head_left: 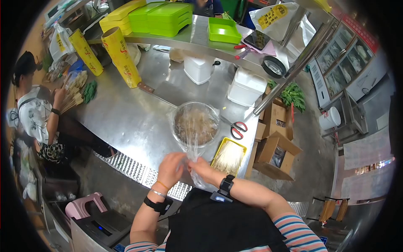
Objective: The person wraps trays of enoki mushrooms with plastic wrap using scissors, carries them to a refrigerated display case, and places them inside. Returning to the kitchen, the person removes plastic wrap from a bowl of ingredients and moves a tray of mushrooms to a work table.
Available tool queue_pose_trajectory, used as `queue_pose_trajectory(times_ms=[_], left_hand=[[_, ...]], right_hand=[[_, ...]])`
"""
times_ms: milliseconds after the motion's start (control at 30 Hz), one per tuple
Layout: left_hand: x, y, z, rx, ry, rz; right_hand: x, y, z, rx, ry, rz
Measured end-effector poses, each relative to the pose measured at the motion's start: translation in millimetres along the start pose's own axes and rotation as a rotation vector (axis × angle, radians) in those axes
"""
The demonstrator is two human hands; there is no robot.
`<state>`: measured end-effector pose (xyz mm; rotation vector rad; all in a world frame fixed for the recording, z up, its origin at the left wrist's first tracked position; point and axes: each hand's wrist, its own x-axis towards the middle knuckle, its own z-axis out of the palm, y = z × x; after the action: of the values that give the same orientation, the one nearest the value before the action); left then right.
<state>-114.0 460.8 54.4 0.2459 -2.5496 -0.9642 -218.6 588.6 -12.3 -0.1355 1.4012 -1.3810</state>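
A round bowl [195,122] of brownish food stands on the steel table, inside a clear plastic bag [194,147]. The bag's gathered neck comes toward me at the table's front edge. My right hand [202,169] is closed round that neck. Just left of it, my left hand [171,166] has its fingers bent at the plastic; what they pinch is too small to make out. Right of the bowl lie red-and-black scissors [238,129], and nearer me a yellow tray [228,156] of thin pale strands. A cleaver [157,95] lies behind the bowl.
Two yellow film rolls [121,59] stand at the back left. White containers [246,86] stand under the shelf [168,40], which carries green trays [169,19]. A seated person [37,101] holds skewers at the left. Cardboard boxes [273,157] are on the floor at right.
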Motion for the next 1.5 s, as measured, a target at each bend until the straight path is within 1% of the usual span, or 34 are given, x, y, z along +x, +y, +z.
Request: queue_pose_trajectory(times_ms=[33, 67, 100, 167, 233, 267, 300, 367, 400, 433, 500, 533, 567, 600, 633, 667, 733, 767, 833, 900, 967, 1000, 1033, 1067, 1100, 1167, 1200, 1233, 1267, 1300, 1333, 1367, 1433, 1500], left_hand=[[3.9, 0.3, -0.2, -0.028, -0.057, 0.191], [2.4, -4.6, 6.1, 0.0, -0.181, 0.259], [1.4, -2.9, 8.9, -0.003, -0.17, 0.273], [-2.8, -0.1, 11.6, 0.097, -0.185, 0.319], [-0.6, -3.5, 13.9, 0.119, -0.176, 0.319], [1.0, -1.2, 14.8, 0.137, -0.168, 0.345], [2.9, 0.6, 15.5, 0.154, -0.16, 0.37], [8.2, 1.8, 16.4, 0.121, -0.183, 0.373], [10.3, 1.5, 17.8, 0.088, -0.207, 0.381], [9.2, -1.7, 18.6, 0.084, -0.203, 0.385], [6.6, -13.3, 18.8, -0.064, -0.253, 0.284], [2.9, -19.2, 21.1, -0.063, -0.252, 0.294], [-2.9, -25.1, 24.4, -0.277, -0.186, 0.166], [-1.4, -24.5, 23.7, -0.488, -0.118, 0.038], [-1.0, -23.6, 23.5, -0.488, -0.117, 0.046], [-1.9, -22.2, 23.1, -0.613, -0.029, -0.062], [0.2, -9.0, 18.2, -0.772, 0.119, -0.228], [1.0, -7.5, 19.4, -0.767, 0.128, -0.226], [0.7, -6.8, 18.1, -0.774, 0.28, -0.206], [0.9, -2.9, 10.0, -0.685, 0.315, -0.182], [3.2, -2.9, 8.6, -0.598, 0.347, -0.145], [-0.3, -6.2, 13.1, -0.608, 0.227, -0.048], [3.2, -4.3, 12.9, -0.613, 0.11, 0.046], [8.4, -1.3, 15.0, -0.607, 0.129, 0.053], [12.5, 8.9, 14.0, -0.66, 0.083, 0.046], [17.9, 12.8, 16.6, -0.698, 0.039, 0.023], [20.5, 4.2, 22.4, -0.831, 0.056, -0.121], [21.8, 0.9, 25.0, -0.963, 0.078, -0.271], [22.7, -0.2, 29.5, -0.953, 0.092, -0.293], [27.8, 2.8, 33.6, -0.82, 0.13, -0.268], [30.0, 5.1, 38.3, -0.69, 0.162, -0.241], [29.2, 6.6, 43.2, -0.688, 0.168, -0.254], [28.6, 8.9, 48.7, -0.233, 0.079, -0.106], [27.5, 7.7, 47.3, -0.212, 0.074, -0.091]], right_hand=[[-1.4, 3.2, 1.0, -0.004, 0.002, -0.004], [-4.5, 7.1, 1.2, -0.177, -0.029, -0.109], [-5.2, 6.4, -1.2, -0.353, -0.058, -0.217], [-16.8, -8.0, -6.2, -0.47, -0.091, -0.231], [-28.3, -18.3, -8.8, -0.846, -0.101, -0.325], [-34.5, -26.5, -12.1, -0.987, -0.131, -0.266], [-41.3, -34.3, -13.5, -0.989, -0.131, -0.267], [-56.7, -42.4, -13.3, -1.255, -0.129, -0.185], [-65.8, -46.4, -11.1, -1.258, -0.13, -0.182], [-75.4, -51.8, -9.3, -1.349, -0.047, -0.243], [-89.4, -61.3, -10.8, -1.446, 0.054, -0.307], [-94.5, -62.7, -10.5, -1.489, 0.118, -0.442], [-97.2, -62.9, -10.3, -1.529, 0.181, -0.579], [-95.9, -62.8, -11.7, -1.533, 0.19, -0.586], [-94.3, -60.4, -13.8, -1.59, 0.169, -0.733], [-92.6, -59.3, -15.9, -1.643, 0.146, -0.881], [-88.6, -60.6, -16.8, -1.631, 0.122, -0.963], [-85.5, -61.5, -15.5, -1.611, 0.088, -1.047], [-86.0, -67.0, -10.5, -1.586, 0.067, -1.085], [-86.4, -72.4, -11.6, -1.561, 0.056, -1.121], [-86.9, -76.4, -17.2, -1.541, -0.075, -1.205], [-82.6, -72.7, -20.0, -1.548, -0.077, -1.224], [-77.1, -65.7, -22.7, -1.468, -0.142, -1.13], [-72.2, -60.3, -28.2, -1.39, -0.207, -1.032], [-71.8, -60.5, -31.0, -1.395, -0.22, -1.044], [-70.9, -57.2, -33.9, -1.392, -0.208, -0.898], [-71.7, -54.2, -34.3, -1.378, -0.228, -0.9], [-74.4, -50.4, -34.4, -1.25, -0.067, -0.837], [-75.3, -46.6, -31.2, -1.123, 0.085, -0.766], [-77.1, -48.1, -24.4, -1.121, 0.059, -0.761], [-81.3, -54.6, -17.8, -0.941, 0.15, -0.737], [-84.9, -60.6, -13.1, -0.761, 0.246, -0.706], [-84.6, -64.6, -10.6, -0.75, 0.234, -0.731], [-81.7, -62.7, -14.4, -0.808, 0.225, -0.729]])
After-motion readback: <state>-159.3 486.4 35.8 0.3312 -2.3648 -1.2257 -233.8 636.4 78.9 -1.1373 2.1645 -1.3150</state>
